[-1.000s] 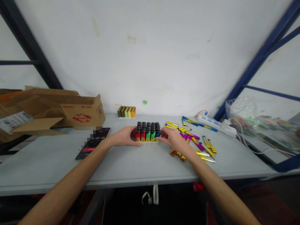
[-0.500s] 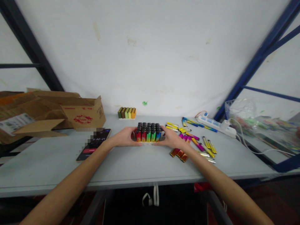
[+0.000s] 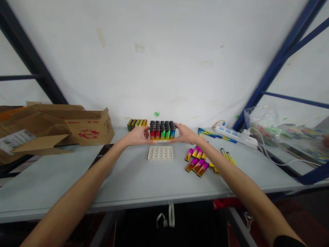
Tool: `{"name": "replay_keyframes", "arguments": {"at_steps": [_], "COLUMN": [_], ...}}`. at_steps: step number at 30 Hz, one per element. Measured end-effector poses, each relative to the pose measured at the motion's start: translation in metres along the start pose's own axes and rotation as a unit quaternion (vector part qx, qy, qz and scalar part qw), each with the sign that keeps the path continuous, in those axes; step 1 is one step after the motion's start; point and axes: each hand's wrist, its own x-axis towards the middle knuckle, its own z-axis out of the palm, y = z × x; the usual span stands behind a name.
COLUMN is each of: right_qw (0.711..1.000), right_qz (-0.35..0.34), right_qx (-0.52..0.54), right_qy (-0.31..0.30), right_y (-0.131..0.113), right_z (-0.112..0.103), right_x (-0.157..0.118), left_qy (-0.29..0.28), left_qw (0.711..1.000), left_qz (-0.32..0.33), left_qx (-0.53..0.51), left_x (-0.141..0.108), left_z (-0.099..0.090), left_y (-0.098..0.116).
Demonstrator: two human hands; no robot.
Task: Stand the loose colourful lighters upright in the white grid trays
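Note:
My left hand (image 3: pixel 138 135) presses against the left end of a block of lighters (image 3: pixel 162 130), thumb low along the front. At the right end my right hand (image 3: pixel 183 133) grips the same block. The lighters stand upright in tight rows, with black tops and shiny bodies running from red through green to blue. Just in front of them, on the table, lies a white tray (image 3: pixel 160 153) with rows of round holes. Whether the block is off the table, and what is under it, I cannot tell. Behind my left hand stands a second group of green and yellow lighters (image 3: pixel 137 123).
Loose pink-and-gold lighters (image 3: pixel 197 161) lie beside my right forearm, with blue and yellow ones (image 3: pixel 218 134) farther back. A power strip (image 3: pixel 235 136) sits at the right. On the left are an open cardboard box (image 3: pixel 88 130) and a phone (image 3: pixel 101 154), partly hidden by my arm.
Both hands have moved the block of lighters back, away from me. The white holed tray now shows in front of it. The view has shifted slightly.

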Motion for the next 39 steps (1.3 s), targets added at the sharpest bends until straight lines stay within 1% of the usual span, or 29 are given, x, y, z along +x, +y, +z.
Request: {"name": "replay_keyframes", "arguments": {"at_steps": [2, 5, 8, 11, 13, 16, 18, 20, 22, 23, 24, 25, 26, 27, 29, 31, 33, 36, 39], "right_qw": [1.000, 0.999, 0.998, 0.998, 0.996, 0.994, 0.995, 0.995, 0.990, 0.987, 0.979, 0.960, 0.941, 0.931, 0.925, 0.924, 0.922, 0.920, 0.924], "right_qz": [0.007, 0.021, 0.018, 0.036, 0.057, 0.070, 0.079, 0.099, 0.131, 0.149, 0.177, 0.224, 0.258, 0.272, 0.279, 0.280, 0.284, 0.290, 0.290], "right_qx": [-0.024, -0.015, -0.002, 0.001, 0.004, 0.000, -0.004, -0.009, -0.031, -0.044, -0.069, -0.132, -0.191, -0.234, -0.254, -0.259, -0.264, -0.262, -0.251], "right_qy": [-0.015, -0.047, -0.054, -0.053, -0.066, -0.078, -0.061, -0.022, 0.028, 0.048, 0.074, 0.105, 0.104, 0.073, 0.043, 0.016, 0.000, -0.006, 0.002], "right_y": [0.015, 0.036, 0.053, 0.063, 0.065, 0.063, 0.063, 0.068, 0.081, 0.090, 0.100, 0.111, 0.122, 0.132, 0.146, 0.154, 0.157, 0.155, 0.150], "right_z": [0.001, 0.010, 0.023, 0.034, 0.039, 0.038, 0.028, 0.008, -0.019, -0.033, -0.047, -0.060, -0.070, -0.077, -0.083, -0.080, -0.073, -0.064, -0.063], "right_x": [0.017, 0.034, 0.041, 0.045, 0.046, 0.045, 0.036, 0.019, -0.007, -0.022, -0.038, -0.054, -0.068, -0.081, -0.102, -0.114, -0.120, -0.121, -0.121], "left_qy": [0.000, -0.021, -0.037, -0.052, -0.069, -0.109, -0.123, -0.123, -0.092, -0.061, -0.043, -0.050, -0.069, -0.099, -0.144, -0.164, -0.167, -0.159, -0.134], "left_qw": [0.999, 0.998, 0.997, 0.996, 0.995, 0.989, 0.987, 0.987, 0.989, 0.991, 0.992, 0.992, 0.991, 0.989, 0.983, 0.980, 0.979, 0.980, 0.986], "left_qz": [0.012, -0.023, -0.043, -0.047, -0.066, -0.098, -0.102, -0.103, -0.104, -0.092, -0.073, -0.059, -0.043, -0.032, -0.023, -0.014, 0.001, 0.025, 0.045], "left_qx": [0.038, 0.059, 0.058, 0.052, 0.040, 0.006, -0.006, 0.008, 0.049, 0.076, 0.090, 0.098, 0.103, 0.104, 0.111, 0.115, 0.118, 0.116, 0.091], "left_x": [0.020, 0.045, 0.062, 0.069, 0.069, 0.064, 0.055, 0.040, 0.022, 0.013, 0.003, -0.005, -0.013, -0.019, -0.026, -0.027, -0.024, -0.020, -0.024], "left_z": [-0.002, 0.001, 0.010, 0.018, 0.022, 0.022, 0.019, 0.014, 0.010, 0.008, 0.007, 0.006, 0.006, 0.007, 0.010, 0.014, 0.019, 0.026, 0.030], "left_y": [-0.005, -0.013, -0.021, -0.026, -0.028, -0.027, -0.023, -0.017, -0.010, -0.006, -0.003, 0.001, 0.004, 0.007, 0.012, 0.015, 0.016, 0.017, 0.016]}}
